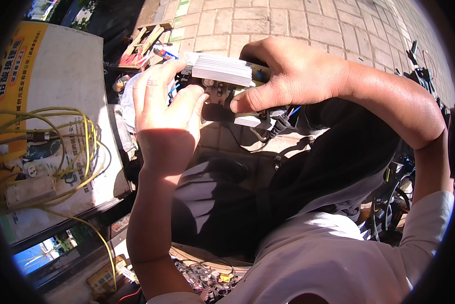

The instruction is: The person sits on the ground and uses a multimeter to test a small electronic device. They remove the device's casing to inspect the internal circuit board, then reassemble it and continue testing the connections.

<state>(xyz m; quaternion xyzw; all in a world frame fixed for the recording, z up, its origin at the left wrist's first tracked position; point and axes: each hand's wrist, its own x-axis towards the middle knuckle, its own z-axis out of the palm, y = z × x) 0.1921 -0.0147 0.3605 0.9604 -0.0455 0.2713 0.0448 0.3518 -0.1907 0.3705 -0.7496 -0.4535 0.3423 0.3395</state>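
Between my hands is an electronic circuit board (215,92) with capacitors, silver finned heatsinks (221,68) and blue wires. My left hand (164,104) grips its left side, fingers bent around that end. My right hand (291,76) holds the right side, with the thumb pressed low on the board and the fingers mostly hidden behind it. A black cable (279,125) hangs from the lower right of the assembly, over my dark-trousered legs.
A white-and-orange signboard surface (55,71) on the left carries coiled yellow cables (88,147). Tools and scraps (144,45) lie on the paving (288,23) behind the board. Tangled cables lie at the right (420,71) and below me (215,271).
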